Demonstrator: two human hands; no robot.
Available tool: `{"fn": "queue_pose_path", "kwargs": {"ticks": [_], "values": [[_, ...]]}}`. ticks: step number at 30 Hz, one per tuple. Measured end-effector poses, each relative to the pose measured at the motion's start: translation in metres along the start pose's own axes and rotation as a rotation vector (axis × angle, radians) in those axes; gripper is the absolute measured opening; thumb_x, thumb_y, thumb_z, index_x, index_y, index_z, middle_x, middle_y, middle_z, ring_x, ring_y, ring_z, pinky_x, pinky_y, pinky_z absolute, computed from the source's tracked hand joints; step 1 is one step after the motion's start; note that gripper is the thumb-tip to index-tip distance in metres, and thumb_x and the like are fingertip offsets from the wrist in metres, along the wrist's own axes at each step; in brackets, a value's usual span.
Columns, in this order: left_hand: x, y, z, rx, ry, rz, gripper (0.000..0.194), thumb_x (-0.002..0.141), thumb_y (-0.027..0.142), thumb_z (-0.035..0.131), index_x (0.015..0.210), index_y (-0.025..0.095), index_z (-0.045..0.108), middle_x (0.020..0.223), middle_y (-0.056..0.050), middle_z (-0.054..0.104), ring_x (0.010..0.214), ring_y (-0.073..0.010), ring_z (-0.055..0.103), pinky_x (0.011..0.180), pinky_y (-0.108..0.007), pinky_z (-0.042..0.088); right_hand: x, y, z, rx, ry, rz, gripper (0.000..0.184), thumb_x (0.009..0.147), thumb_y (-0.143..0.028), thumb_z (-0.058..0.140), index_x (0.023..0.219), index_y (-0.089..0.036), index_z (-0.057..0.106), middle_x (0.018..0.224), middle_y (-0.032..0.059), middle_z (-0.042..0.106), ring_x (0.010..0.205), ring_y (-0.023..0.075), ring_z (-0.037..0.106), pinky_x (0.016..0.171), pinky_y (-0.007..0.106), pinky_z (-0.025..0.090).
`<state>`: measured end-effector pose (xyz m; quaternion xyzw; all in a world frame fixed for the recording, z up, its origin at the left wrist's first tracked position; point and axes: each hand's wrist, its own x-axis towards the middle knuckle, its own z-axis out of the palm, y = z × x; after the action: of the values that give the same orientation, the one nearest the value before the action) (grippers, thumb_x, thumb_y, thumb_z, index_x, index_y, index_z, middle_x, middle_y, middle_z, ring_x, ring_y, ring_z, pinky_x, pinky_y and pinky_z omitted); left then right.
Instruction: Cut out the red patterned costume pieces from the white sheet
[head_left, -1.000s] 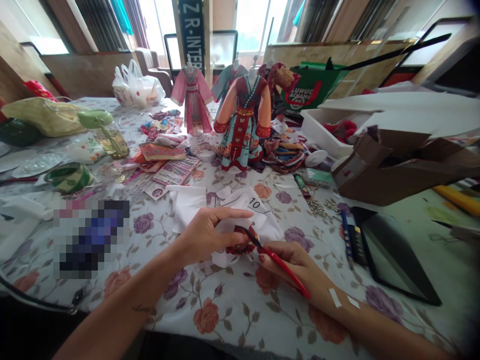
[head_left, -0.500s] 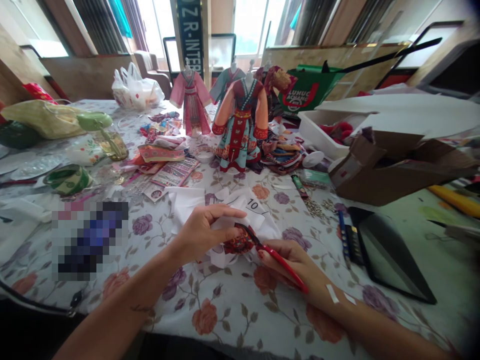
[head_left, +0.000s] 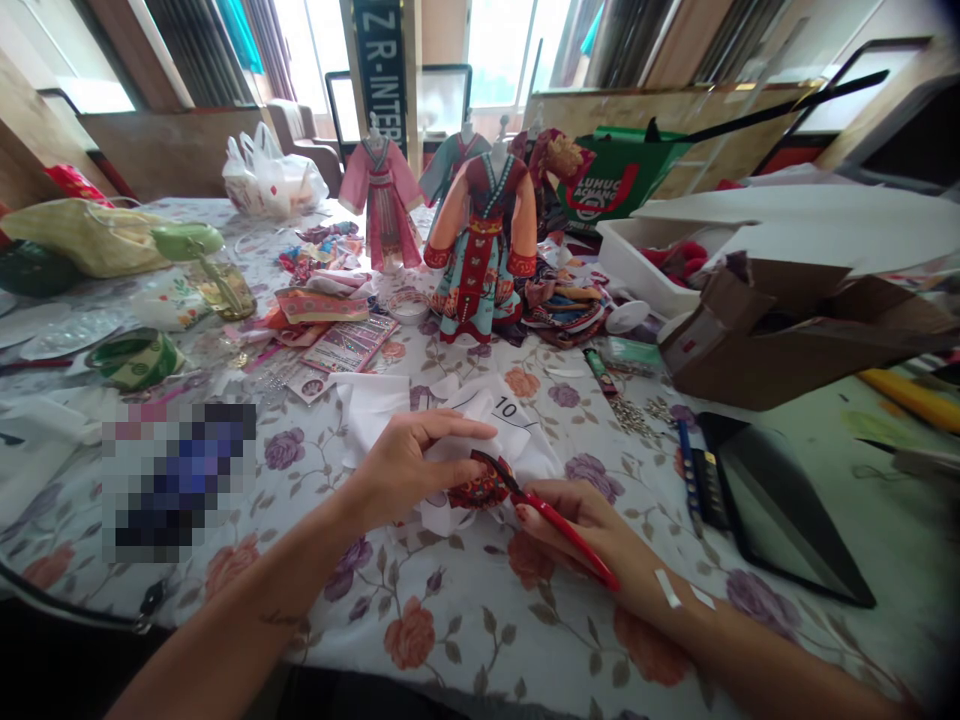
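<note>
My left hand (head_left: 412, 470) presses a white cloth (head_left: 480, 425) marked with the number 10 and pinches a small red patterned fabric piece (head_left: 480, 490) against it. My right hand (head_left: 570, 525) holds red-handled scissors (head_left: 566, 535), with their dark blades at the edge of the red piece. The cloth's lower part is partly hidden by my left hand. Both hands work just above the floral tablecloth (head_left: 450, 630).
Costumed doll dresses on stands (head_left: 484, 250) and scattered fabric stand beyond my hands. To the right are a tablet (head_left: 784, 510), a cardboard box (head_left: 750, 345) and a white bin (head_left: 637, 270). A pixelated patch (head_left: 180, 480) covers part of the table on the left.
The scissor blades have turned slightly along the red piece, which sits a little further left under my left hand. The view has shifted slightly.
</note>
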<state>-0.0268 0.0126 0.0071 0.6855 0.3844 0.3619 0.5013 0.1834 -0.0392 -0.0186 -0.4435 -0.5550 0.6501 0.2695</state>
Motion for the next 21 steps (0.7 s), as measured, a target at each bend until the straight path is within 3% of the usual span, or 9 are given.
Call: {"fn": "queue_pose_path", "kwargs": {"ticks": [13, 19, 21], "values": [[0.0, -0.0002, -0.0006, 0.006, -0.001, 0.002, 0.031, 0.071, 0.019, 0.074, 0.102, 0.02, 0.073, 0.103, -0.003, 0.07, 0.096, -0.0174, 0.064, 0.082, -0.023, 0.05, -0.0011, -0.0066, 0.0022, -0.015, 0.031, 0.022, 0.044, 0.08, -0.052, 0.062, 0.058, -0.015, 0.052, 0.047, -0.0003, 0.054, 0.042, 0.0071, 0.039, 0.041, 0.02, 0.024], [-0.0001, -0.0011, -0.0003, 0.009, 0.0, 0.001, 0.031, 0.071, 0.019, 0.074, 0.102, 0.021, 0.073, 0.103, -0.003, 0.07, 0.096, -0.0176, 0.064, 0.081, -0.024, 0.05, -0.0022, -0.0089, 0.003, -0.028, 0.035, 0.014, 0.045, 0.081, -0.051, 0.062, 0.057, -0.014, 0.055, 0.048, 0.0001, 0.055, 0.041, 0.0063, 0.036, 0.042, 0.02, 0.027], [0.0, -0.0011, -0.0004, 0.017, 0.0, 0.004, 0.031, 0.071, 0.02, 0.074, 0.102, 0.021, 0.073, 0.102, -0.003, 0.07, 0.096, -0.018, 0.064, 0.081, -0.024, 0.05, -0.0023, -0.0082, 0.0028, -0.037, 0.036, 0.015, 0.044, 0.081, -0.052, 0.061, 0.06, -0.014, 0.057, 0.051, 0.0017, 0.057, 0.043, 0.0078, 0.041, 0.044, 0.021, 0.03]]}}
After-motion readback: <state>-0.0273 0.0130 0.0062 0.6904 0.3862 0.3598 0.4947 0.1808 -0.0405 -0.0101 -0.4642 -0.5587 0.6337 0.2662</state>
